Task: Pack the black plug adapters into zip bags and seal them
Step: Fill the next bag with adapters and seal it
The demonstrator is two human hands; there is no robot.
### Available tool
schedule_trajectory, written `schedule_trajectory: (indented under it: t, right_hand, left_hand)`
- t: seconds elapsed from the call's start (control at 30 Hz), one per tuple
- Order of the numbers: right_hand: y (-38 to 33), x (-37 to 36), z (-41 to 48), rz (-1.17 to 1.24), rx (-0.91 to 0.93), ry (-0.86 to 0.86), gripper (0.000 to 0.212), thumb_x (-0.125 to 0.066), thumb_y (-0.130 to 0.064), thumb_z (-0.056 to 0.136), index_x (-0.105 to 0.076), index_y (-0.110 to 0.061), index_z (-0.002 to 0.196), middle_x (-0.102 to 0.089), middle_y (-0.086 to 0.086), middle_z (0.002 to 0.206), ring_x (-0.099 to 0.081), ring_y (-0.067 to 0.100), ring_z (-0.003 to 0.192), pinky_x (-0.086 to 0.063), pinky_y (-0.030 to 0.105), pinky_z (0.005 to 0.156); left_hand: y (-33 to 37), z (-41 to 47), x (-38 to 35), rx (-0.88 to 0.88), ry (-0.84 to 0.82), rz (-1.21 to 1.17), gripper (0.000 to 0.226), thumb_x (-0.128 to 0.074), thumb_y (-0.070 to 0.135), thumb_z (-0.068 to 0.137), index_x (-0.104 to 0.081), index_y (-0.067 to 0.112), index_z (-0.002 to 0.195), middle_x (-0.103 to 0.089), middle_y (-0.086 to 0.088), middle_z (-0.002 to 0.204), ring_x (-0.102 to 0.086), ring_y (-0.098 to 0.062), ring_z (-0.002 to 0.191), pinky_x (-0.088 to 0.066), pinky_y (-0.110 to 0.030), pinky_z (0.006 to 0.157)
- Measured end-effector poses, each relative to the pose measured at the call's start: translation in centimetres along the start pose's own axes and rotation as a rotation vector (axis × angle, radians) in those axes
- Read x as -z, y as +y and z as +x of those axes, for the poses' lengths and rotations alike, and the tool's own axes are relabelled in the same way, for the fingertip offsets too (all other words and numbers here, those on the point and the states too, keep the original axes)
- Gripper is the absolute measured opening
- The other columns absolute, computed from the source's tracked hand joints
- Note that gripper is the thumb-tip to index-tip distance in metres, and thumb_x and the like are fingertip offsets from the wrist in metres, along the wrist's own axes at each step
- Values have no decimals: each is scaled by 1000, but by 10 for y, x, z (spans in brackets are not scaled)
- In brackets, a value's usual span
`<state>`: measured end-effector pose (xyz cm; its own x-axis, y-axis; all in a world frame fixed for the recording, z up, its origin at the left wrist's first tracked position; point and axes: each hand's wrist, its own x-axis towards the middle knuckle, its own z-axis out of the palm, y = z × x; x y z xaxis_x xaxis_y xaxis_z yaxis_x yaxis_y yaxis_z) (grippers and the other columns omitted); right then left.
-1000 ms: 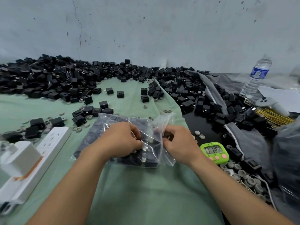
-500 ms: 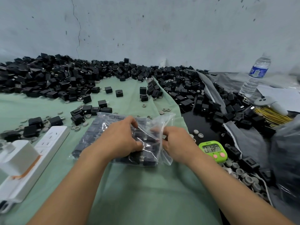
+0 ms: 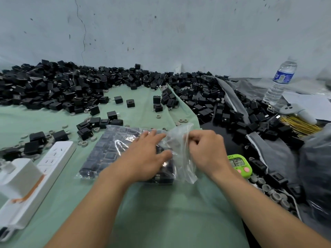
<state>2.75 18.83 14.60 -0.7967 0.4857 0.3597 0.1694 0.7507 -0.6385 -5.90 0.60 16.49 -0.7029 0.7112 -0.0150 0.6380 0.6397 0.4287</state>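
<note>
**Left hand flattens onto the packed bag while the right keeps the mouth pinched**

Head view: since the earlier frame the left hand [image 3: 146, 156] has uncurled. It was bunched at the bag's mouth; now it lies flat over the filled part, fingers straight and close together, pressing down on the adapters inside. The right hand [image 3: 206, 151] has hardly shifted. Its fingers are curled, pinching the loose clear plastic of the mouth, which stands up crumpled between the two hands.

The zip bag [image 3: 107, 151] lies on the green cloth [image 3: 161, 212] just left of the green timer [image 3: 240, 164], with rows of black plug adapters showing through the film. The loose pile of adapters [image 3: 62, 90] runs along the wall, well beyond and to the left of the timer. A white power strip [image 3: 52, 161] lies far to the timer's left, and a water bottle [image 3: 280, 81] stands beyond it to the right.

The film looks thin, soft and slippery, while the load is hard, blocky and probably heavy for such a bag. It should probably be steadied by a flat palm on the contents and taken at the zip strip's two ends, not by the slack plastic. The strip itself is too crumpled to tell whether any of it is closed. The bag and the timer lie where they were.
</note>
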Motion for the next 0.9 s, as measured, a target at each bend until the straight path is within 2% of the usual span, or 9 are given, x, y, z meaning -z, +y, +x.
schedule_trajectory:
  t: [0.07, 0.2, 0.3, 0.4, 0.47, 0.57, 0.73, 0.83, 0.9]
  right_hand:
    - [-3, 11, 9, -24, -55, 149, 31, -52, -10, 87, -78, -26, 82, -73, -13, 74, -67, 8, 70, -59, 28, 72]
    - [-17, 7, 55, -42, -22, 207, 32, -51, -6, 90, -77, -21, 99, -75, -4, 91, -69, 18, 84, -58, 37, 84]
    - [-35, -26, 111, -218, 36, -68, 41, -49, 1, 93, -70, -17, 124, -72, 4, 121, -65, 25, 109, -55, 36, 91]
    - [-58, -65, 158, -439, 113, -455, 51, -46, -3, 98, -47, -7, 149, -47, 9, 153, -53, 31, 127, -44, 34, 96]
    - [-63, -87, 181, -546, 114, -592, 53, -41, -4, 100, -36, -2, 153, -34, 15, 159, -44, 33, 136, -41, 37, 105]
    - [-57, -108, 192, -532, 82, -587, 43, -37, -4, 98, -47, -4, 139, -47, 18, 146, -49, 35, 129, -45, 44, 106]
    - [-46, -100, 178, -298, 49, -303, 37, -58, -3, 94, -57, -16, 129, -62, 8, 128, -59, 28, 114, -51, 39, 96]
    - [-45, -49, 147, -15, -15, -124, 42, -57, 3, 88, -50, -24, 120, -63, 1, 106, -63, 19, 86, -51, 33, 64]
    - [-34, -4, 109, 37, -22, -12, 37, -63, -4, 82, -47, -29, 104, -62, -6, 94, -58, 9, 78, -41, 25, 57]
  left_hand:
    - [6, 2, -15, -4, -15, 115, 75, -27, 69, 98, 0, 37, 161, 11, 7, 168, 14, -17, 154, 8, -39, 123]
    - [5, 11, -31, 22, -46, 275, 78, -12, 73, 97, 11, 32, 160, 21, 2, 166, 23, -21, 152, 11, -44, 125]
    - [4, 15, -33, 26, -54, 281, 78, -12, 71, 98, 12, 30, 160, 22, 2, 166, 23, -21, 152, 13, -44, 124]
    - [5, 14, -34, 23, -69, 299, 77, -13, 69, 99, 12, 28, 160, 23, 0, 166, 23, -23, 153, 11, -46, 125]
    - [5, 14, -34, 21, -69, 297, 76, -13, 68, 100, 11, 28, 161, 24, 0, 166, 24, -23, 152, 11, -47, 125]
    - [4, 14, -33, 17, -60, 281, 77, -14, 67, 100, 10, 27, 161, 23, 0, 166, 24, -23, 152, 15, -44, 124]
    - [3, 14, -31, 3, -58, 266, 76, -21, 65, 101, 3, 27, 162, 17, -1, 168, 18, -23, 154, 11, -45, 125]
    - [13, 10, -25, 13, 80, 146, 65, -38, 61, 99, -31, 29, 155, -26, 0, 164, -21, -25, 152, -16, -47, 124]
    - [30, 6, -21, 22, 228, 7, 49, -41, 66, 91, -53, 31, 123, -55, 8, 126, -52, -21, 118, -39, -42, 100]
